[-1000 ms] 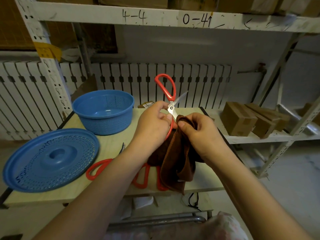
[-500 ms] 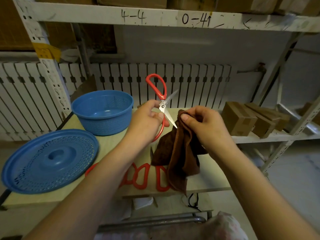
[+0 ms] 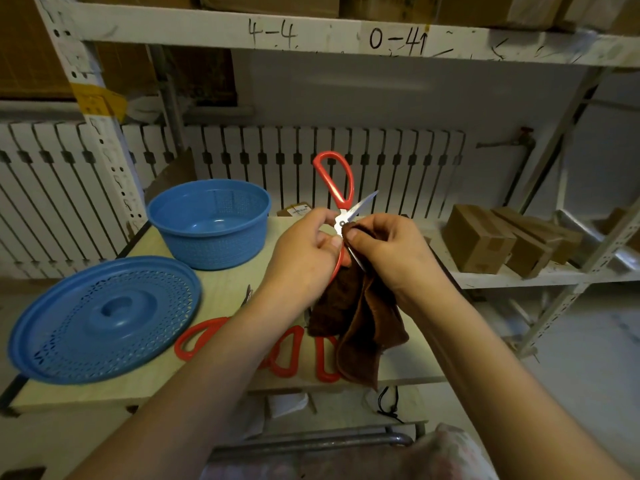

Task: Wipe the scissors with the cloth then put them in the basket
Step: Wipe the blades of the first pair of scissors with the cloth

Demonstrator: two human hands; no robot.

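Red-handled scissors (image 3: pixel 337 183) stand spread open above the table, one handle loop up, one blade tip pointing up-right. My left hand (image 3: pixel 304 251) grips the lower red handle. My right hand (image 3: pixel 391 252) pinches a dark brown cloth (image 3: pixel 356 320) around the lower blade near the pivot. The rest of the cloth hangs down below both hands. The blue perforated basket (image 3: pixel 207 225) stands empty at the table's back left, apart from my hands.
A blue perforated lid (image 3: pixel 104 317) lies at the front left of the wooden table (image 3: pixel 221 289). More red-handled scissors (image 3: pixel 287 351) lie on the table under my arms, partly hidden. Cardboard boxes (image 3: pixel 481 237) sit on a shelf to the right. A radiator runs behind.
My hands have closed together again: the cloth, held clear of the blade half a second ago, now wraps the lower blade near the pivot. The scissors shifted slightly right.
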